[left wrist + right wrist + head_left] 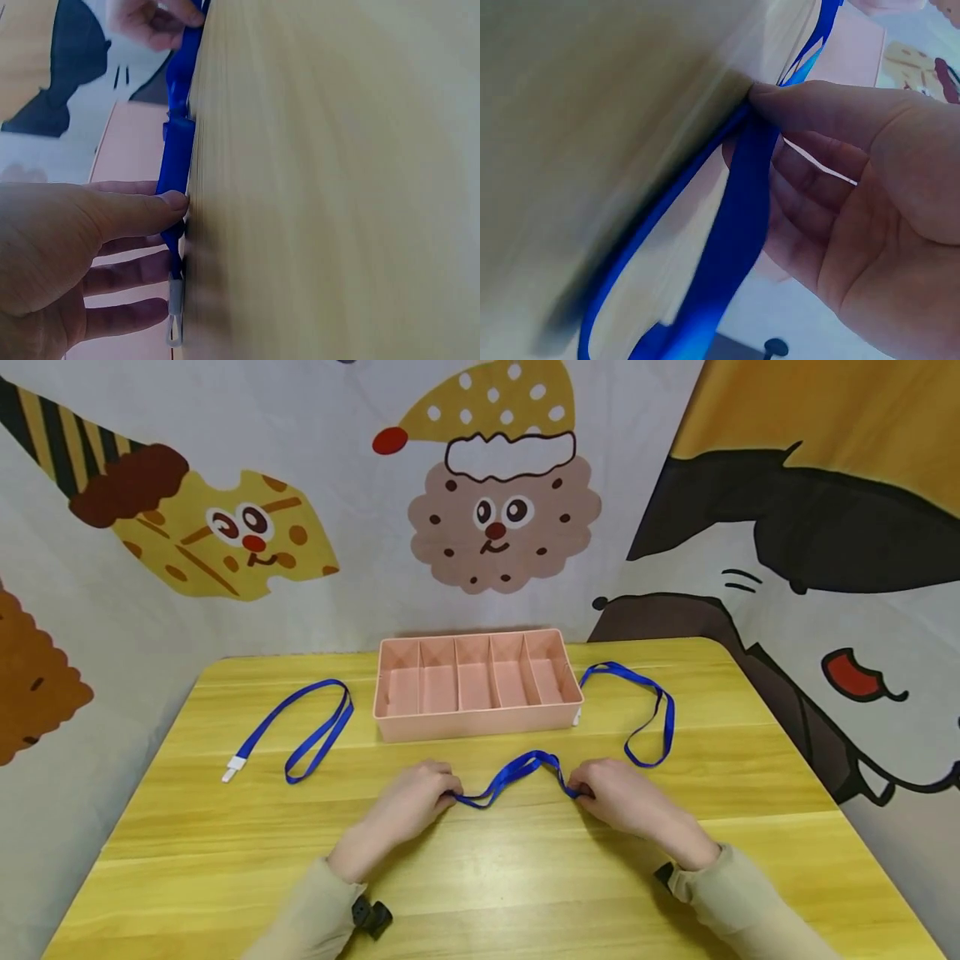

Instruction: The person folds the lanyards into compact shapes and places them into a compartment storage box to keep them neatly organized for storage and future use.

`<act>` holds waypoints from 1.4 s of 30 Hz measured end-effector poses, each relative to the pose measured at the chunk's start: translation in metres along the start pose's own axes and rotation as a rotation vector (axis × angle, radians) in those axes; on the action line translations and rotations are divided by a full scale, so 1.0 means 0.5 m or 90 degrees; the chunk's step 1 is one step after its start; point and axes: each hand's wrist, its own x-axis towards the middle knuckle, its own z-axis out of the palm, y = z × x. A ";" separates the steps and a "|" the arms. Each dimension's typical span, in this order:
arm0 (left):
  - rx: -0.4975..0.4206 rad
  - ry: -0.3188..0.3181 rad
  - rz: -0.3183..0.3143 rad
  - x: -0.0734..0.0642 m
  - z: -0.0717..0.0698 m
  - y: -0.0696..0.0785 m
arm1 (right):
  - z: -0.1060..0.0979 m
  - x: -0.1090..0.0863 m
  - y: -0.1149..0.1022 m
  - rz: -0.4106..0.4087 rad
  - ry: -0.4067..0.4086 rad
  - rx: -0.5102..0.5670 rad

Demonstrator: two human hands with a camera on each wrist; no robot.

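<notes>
Head view: shows a blue strap (517,768) above the bare front of the counter (487,885), bowed between the left hand (411,802) and the right hand (630,797), with both hands pinching it and standing well apart. Just behind, shows a pink tray (480,724), split into five compartments and set near the cartoon cloth (337,460). Left of that, lies looped a second strap (255,737) with a white end piece (234,764); to the right, curves a third strap (670,727), running up to the tray's side.

Left wrist view: shows the strap clamped beneath the thumb, with fingers spread behind it, a pale clip (175,296) beside the lower fingertips, and the right hand gripping farther along.

Right wrist view: shows the strap squeezed under the thumb close to the counter, running past the hand in two bands, with fingers curled behind. Cannot quite tell, from this angle, whether fingertips also touch the counter.
</notes>
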 end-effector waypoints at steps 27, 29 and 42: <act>-0.059 -0.073 -0.197 -0.043 -0.049 -0.032 | 0.001 0.050 -0.058 -0.010 -0.060 0.001; -0.063 -0.068 -0.194 -0.024 -0.036 -0.019 | 0.003 0.053 -0.063 -0.002 -0.058 0.002; -0.039 0.020 -0.137 0.006 0.009 0.003 | 0.021 0.066 -0.075 -0.015 0.005 -0.029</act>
